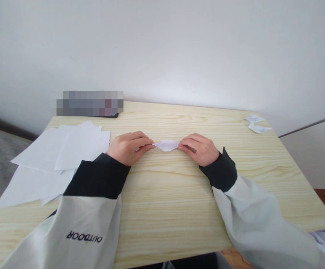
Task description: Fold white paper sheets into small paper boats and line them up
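A small folded white paper piece, pointed at both ends, is held just above the middle of a light wooden table. My left hand pinches its left tip with fingers closed. My right hand pinches its right tip the same way. Both hands rest on or close to the tabletop, one on each side of the paper.
A loose pile of white sheets lies at the table's left side, overhanging the edge. Two small folded paper bits sit at the far right corner. A dark flat object, partly blurred, lies at the back edge. A white wall stands behind.
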A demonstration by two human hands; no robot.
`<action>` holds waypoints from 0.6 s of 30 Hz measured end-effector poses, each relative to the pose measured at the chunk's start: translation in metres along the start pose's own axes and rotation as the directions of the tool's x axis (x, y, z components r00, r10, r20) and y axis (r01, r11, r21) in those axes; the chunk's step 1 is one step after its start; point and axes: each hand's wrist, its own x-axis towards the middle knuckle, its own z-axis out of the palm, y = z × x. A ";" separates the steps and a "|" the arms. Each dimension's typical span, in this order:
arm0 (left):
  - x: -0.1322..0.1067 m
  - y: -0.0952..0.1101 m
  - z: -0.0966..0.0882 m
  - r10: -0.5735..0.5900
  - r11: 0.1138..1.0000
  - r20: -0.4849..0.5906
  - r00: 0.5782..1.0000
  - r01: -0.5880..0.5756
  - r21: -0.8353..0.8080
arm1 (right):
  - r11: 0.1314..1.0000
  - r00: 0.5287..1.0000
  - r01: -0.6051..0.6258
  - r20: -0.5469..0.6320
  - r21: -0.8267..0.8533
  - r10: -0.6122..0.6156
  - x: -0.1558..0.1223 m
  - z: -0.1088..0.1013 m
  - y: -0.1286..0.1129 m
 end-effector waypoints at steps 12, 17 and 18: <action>-0.003 -0.006 0.002 -0.086 0.996 0.080 0.993 0.088 -0.029 | 1.000 1.000 0.015 -0.026 0.022 -0.015 0.002 0.000 -0.004; -0.001 -0.001 0.000 -0.119 0.992 0.096 0.988 0.122 -0.021 | 1.000 0.997 0.008 -0.078 0.017 -0.007 0.004 0.000 -0.008; 0.000 0.000 0.000 -0.123 0.992 0.098 0.987 0.126 -0.015 | 1.000 0.997 0.015 -0.076 0.018 -0.014 0.004 0.000 -0.009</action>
